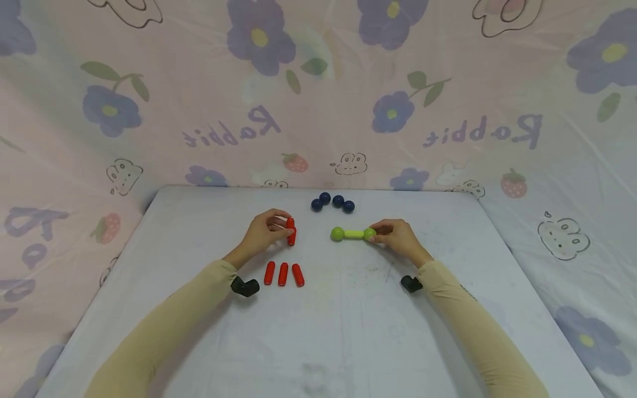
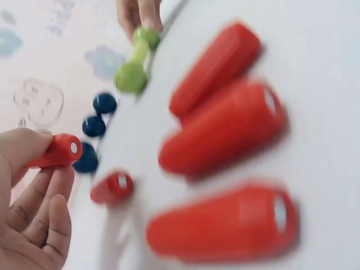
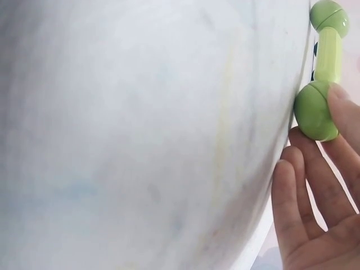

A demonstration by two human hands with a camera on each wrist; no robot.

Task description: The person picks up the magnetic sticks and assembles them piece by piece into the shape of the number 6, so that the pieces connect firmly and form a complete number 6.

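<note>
My left hand (image 1: 264, 231) pinches a red rod (image 1: 290, 223) between thumb and fingers. Just beyond that rod another red rod (image 1: 292, 239) lies on the table. In the left wrist view, the held rod (image 2: 63, 151) shows a pale dot on its end, and the other rod (image 2: 112, 187) lies below it. My right hand (image 1: 400, 239) pinches the right green ball (image 1: 370, 234) of a piece made of two green balls joined by a yellow-green bar (image 1: 354, 234). In the right wrist view the thumb and fingers touch the nearer ball (image 3: 316, 111).
Three red rods (image 1: 283, 274) lie side by side on the white table (image 1: 348, 342), nearer than the left hand. Several dark blue balls (image 1: 338, 201) sit near the back edge. A patterned cloth (image 1: 318, 88) hangs behind the table.
</note>
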